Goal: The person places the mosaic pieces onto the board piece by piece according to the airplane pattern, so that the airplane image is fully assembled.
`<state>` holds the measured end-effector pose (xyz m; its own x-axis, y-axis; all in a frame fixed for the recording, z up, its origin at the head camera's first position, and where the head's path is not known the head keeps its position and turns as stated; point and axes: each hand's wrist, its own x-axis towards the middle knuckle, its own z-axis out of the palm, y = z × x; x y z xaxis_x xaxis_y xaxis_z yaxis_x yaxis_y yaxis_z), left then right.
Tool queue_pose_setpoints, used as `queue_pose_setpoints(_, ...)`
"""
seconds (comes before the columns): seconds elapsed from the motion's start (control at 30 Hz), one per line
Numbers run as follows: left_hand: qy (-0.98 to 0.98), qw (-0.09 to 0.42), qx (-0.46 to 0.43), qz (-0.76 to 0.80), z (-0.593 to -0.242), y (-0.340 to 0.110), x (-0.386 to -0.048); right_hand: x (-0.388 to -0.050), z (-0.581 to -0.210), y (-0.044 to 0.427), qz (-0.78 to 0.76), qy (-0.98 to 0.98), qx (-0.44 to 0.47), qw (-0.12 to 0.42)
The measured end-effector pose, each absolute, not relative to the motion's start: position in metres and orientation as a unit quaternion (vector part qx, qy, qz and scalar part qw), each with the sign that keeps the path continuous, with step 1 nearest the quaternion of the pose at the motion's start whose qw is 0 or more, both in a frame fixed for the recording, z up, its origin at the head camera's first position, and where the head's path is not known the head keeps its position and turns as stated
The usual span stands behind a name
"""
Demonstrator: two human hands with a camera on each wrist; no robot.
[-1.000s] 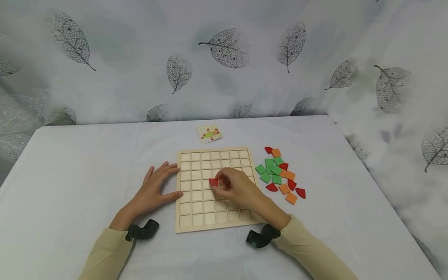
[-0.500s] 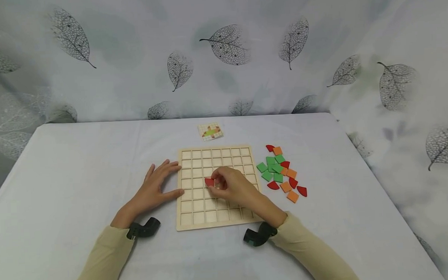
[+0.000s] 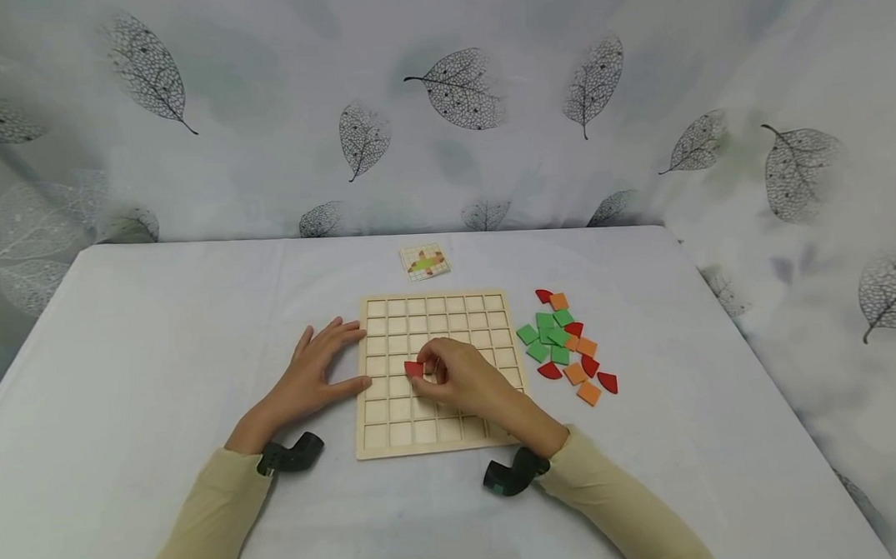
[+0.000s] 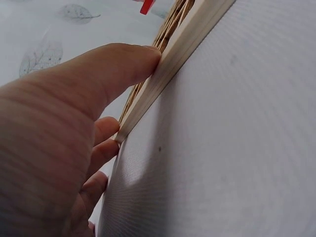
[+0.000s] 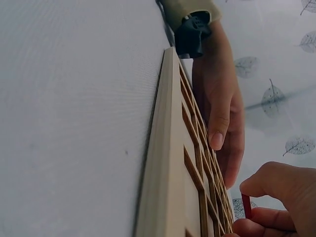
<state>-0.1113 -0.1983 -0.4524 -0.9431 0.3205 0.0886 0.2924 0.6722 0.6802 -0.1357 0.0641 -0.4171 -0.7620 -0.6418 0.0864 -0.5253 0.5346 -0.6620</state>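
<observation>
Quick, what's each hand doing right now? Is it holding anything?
Left hand: open, touching the edge of the wooden grid board.
Right hand: closed, pinching a red piece.

Soft, even light brightens the tabletop (image 3: 122,377) in the head view, while the leaf-print backdrop (image 3: 262,154) looks greyer at far left. In the left wrist view, the left hand (image 4: 47,126) is partly shaded, and a blurry-edged shadow lies beside the wooden grid board (image 4: 195,32). The right wrist view is duller, with faint moiré ripples across the tabletop.
</observation>
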Motion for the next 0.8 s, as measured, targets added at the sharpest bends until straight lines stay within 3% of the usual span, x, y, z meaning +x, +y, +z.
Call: queue_pose_setpoints(0.8,0.914,0.022,0.164,0.371,-0.452,-0.198,-0.111,-0.136,-0.421,0.053,-0.322,0.886,-0.324,0.076)
